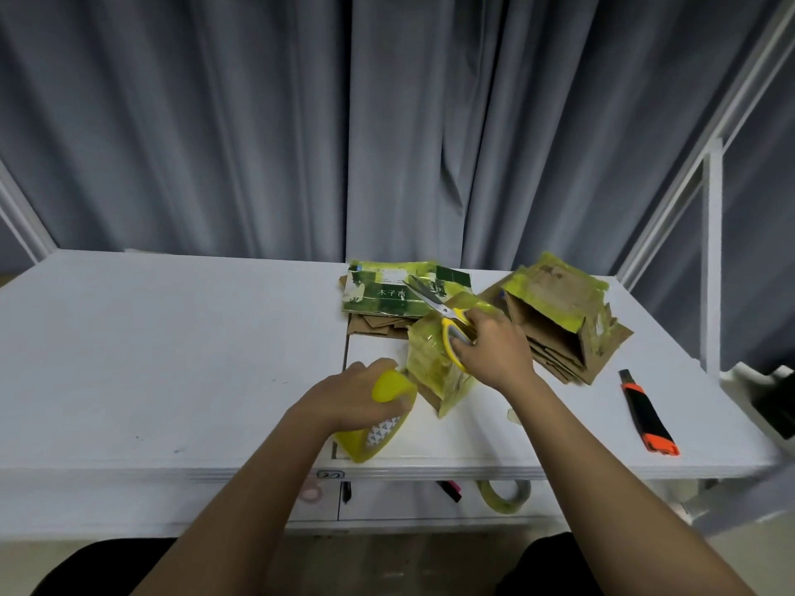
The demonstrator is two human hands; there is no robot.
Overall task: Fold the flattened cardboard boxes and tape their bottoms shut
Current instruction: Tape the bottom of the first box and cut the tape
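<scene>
gripping the yellow-handled scissors, the right hand has its fingers curled through and around the handle loops; the blades point up and left, away from the person, and look slightly parted. the left hand is wrapped over a roll of yellow tape, fingers curled round its upper edge, the roll tilted and resting near the front edge of the white table. between the two hands stands a small cardboard box covered in yellowish tape, just beside the roll and touching or directly under the scissor handles; cannot tell whether a tape strip runs from roll to box. behind it lies a stack of flattened boxes with a green printed face on top. to the right sits an opened box lying on its side on more flattened cardboard. an orange and black utility knife lies well apart on the right. grey curtains hang behind.
</scene>
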